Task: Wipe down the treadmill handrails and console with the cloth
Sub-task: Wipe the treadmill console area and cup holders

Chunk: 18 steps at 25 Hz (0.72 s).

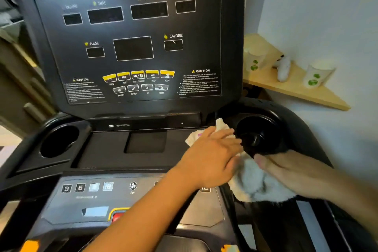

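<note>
Nearest the viewer, a bare left forearm reaches up from the bottom edge to the left hand (pixel 210 155). Its fingers (pixel 229 135) are straight and spread, pressing flat on a white cloth (pixel 251 182). The right hand (pixel 290 172) comes in from the right. Its fingers (pixel 266 161) lie nearly straight across the cloth's lower, bunched part. They are blurred, and whether the thumb grips underneath cannot be told.

The cloth lies on the treadmill console tray (pixel 102 149), against the rim of the right cup holder (pixel 272 120). Above it rises the dark display panel (pixel 133 47). A button strip (pixel 94 187) lies below, and a second cup holder (pixel 59 141) sits at far left. A wooden wall shelf (pixel 296 90) holds paper cups.

The step in hand appears to be wiping the console's right side. Next likely comes working the cloth around or into the cup holder, which calls for a gathered cloth and a curved stroke. The handrails are not clearly in view.
</note>
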Tool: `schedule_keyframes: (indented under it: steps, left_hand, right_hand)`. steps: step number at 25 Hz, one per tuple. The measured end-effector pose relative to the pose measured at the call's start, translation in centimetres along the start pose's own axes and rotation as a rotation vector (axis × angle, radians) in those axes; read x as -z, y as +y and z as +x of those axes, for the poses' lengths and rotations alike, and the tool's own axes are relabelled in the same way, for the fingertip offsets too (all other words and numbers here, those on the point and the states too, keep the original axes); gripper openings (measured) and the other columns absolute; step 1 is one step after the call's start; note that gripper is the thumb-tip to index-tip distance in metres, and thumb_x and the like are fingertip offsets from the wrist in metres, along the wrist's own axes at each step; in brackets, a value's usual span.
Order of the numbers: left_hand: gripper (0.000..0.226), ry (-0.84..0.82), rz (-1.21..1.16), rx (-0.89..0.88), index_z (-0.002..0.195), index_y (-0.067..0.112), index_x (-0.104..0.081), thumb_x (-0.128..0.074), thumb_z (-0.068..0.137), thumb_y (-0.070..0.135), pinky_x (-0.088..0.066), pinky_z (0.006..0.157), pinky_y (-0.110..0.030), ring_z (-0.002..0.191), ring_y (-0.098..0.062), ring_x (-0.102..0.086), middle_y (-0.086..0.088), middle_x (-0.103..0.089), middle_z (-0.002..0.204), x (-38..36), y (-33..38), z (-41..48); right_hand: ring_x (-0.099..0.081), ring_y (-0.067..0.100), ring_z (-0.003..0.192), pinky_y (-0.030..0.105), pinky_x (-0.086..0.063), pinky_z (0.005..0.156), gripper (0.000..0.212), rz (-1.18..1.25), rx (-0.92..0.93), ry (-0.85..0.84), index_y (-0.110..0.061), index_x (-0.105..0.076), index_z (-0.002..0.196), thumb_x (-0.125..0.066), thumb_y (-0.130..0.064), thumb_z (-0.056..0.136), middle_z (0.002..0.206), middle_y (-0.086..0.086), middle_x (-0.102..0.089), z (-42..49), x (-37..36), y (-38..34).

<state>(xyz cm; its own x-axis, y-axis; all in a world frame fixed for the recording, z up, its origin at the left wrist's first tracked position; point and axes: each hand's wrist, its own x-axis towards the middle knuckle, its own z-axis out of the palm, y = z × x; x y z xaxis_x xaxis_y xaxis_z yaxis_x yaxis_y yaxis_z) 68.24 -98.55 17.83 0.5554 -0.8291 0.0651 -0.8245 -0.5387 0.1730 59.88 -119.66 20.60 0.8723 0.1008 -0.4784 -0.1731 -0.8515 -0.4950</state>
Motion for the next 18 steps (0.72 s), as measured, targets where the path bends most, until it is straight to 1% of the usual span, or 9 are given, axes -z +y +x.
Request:
schedule_keyframes:
  steps: [2,4,6,8,9,11,13,16,18]
  left_hand:
    - [0.050,0.011,-0.017,0.004,0.111,0.018,-0.070,-0.028,0.091,0.039,-0.027,0.111,-0.042,0.131,-0.017,-0.048,0.003,-0.069,0.119,-0.1,0.5,-0.1]
    - [0.048,0.082,-0.025,0.038,0.104,0.016,-0.071,-0.030,0.090,0.037,-0.030,0.106,-0.035,0.120,-0.017,-0.055,0.001,-0.071,0.111,0.1,0.4,-0.2]
    - [0.045,0.149,-0.092,0.094,0.107,0.015,-0.071,-0.034,0.088,0.033,-0.033,0.105,-0.032,0.116,-0.016,-0.058,0.002,-0.071,0.112,0.2,0.2,-0.5]
    - [0.046,0.150,-0.149,0.132,0.113,0.016,-0.070,-0.035,0.087,0.031,-0.036,0.105,-0.033,0.115,-0.015,-0.058,0.003,-0.071,0.115,0.3,0.3,-0.8]
    - [0.047,0.133,-0.148,0.130,0.114,0.016,-0.069,-0.034,0.086,0.031,-0.037,0.105,-0.034,0.115,-0.015,-0.058,0.002,-0.070,0.115,0.3,0.3,-0.7]
    - [0.047,0.126,-0.126,0.117,0.114,0.016,-0.070,-0.035,0.086,0.030,-0.037,0.106,-0.034,0.114,-0.014,-0.059,0.003,-0.071,0.115,0.4,0.4,-0.6]
    - [0.046,0.134,-0.127,0.128,0.112,0.016,-0.071,-0.035,0.087,0.029,-0.036,0.106,-0.032,0.115,-0.013,-0.058,0.003,-0.072,0.114,0.5,0.3,-0.4]
    - [0.049,0.143,-0.116,0.128,0.107,0.015,-0.072,-0.032,0.082,0.028,-0.035,0.103,-0.030,0.111,-0.014,-0.059,0.003,-0.072,0.109,0.4,0.1,-0.2]
    - [0.050,0.156,-0.145,0.132,0.108,0.014,-0.072,-0.033,0.080,0.027,-0.035,0.103,-0.029,0.111,-0.015,-0.060,0.002,-0.072,0.110,0.5,0.1,-0.3]
  right_hand:
    - [-0.066,0.007,0.073,0.026,-0.052,0.077,0.101,-0.127,-0.041,-0.011,-0.029,-0.066,0.092,0.007,-0.093,0.064,0.085,0.002,-0.071,-0.4,0.7,1.2]
    - [-0.065,0.001,0.077,0.027,-0.052,0.081,0.088,-0.118,0.039,-0.024,-0.035,-0.065,0.093,-0.001,-0.089,0.069,0.085,-0.007,-0.071,1.1,0.1,-0.3]
    - [-0.064,0.003,0.072,0.030,-0.052,0.077,0.076,-0.023,0.131,-0.018,-0.032,-0.064,0.083,-0.010,-0.085,0.073,0.079,-0.006,-0.069,2.8,-1.0,-2.8]
    - [-0.063,0.002,0.071,0.029,-0.049,0.074,0.066,0.070,0.138,-0.022,-0.033,-0.062,0.079,-0.019,-0.082,0.075,0.078,-0.006,-0.068,3.0,-1.1,-3.3]
    - [-0.064,-0.001,0.075,0.025,-0.049,0.075,0.064,0.084,0.115,-0.023,-0.036,-0.064,0.085,-0.021,-0.082,0.074,0.082,-0.010,-0.069,2.3,-0.8,-2.1]
    - [-0.065,-0.005,0.077,0.024,-0.050,0.078,0.075,0.015,0.035,-0.036,-0.038,-0.065,0.099,-0.015,-0.088,0.074,0.086,-0.012,-0.070,0.2,0.1,0.7]
    - [-0.065,-0.003,0.071,0.023,-0.051,0.073,0.082,-0.122,0.014,-0.008,-0.034,-0.064,0.096,-0.008,-0.089,0.075,0.079,-0.007,-0.069,-0.6,0.6,1.7]
    - [-0.062,-0.002,0.068,0.020,-0.047,0.067,0.047,-0.108,0.084,0.046,-0.036,-0.057,0.084,-0.024,-0.069,0.092,0.074,-0.009,-0.064,1.1,-1.1,-1.3]
    - [-0.062,0.003,0.069,0.024,-0.049,0.068,0.038,-0.138,0.173,0.122,-0.030,-0.056,0.085,-0.032,-0.056,0.099,0.076,-0.007,-0.063,2.4,-2.8,-3.2]
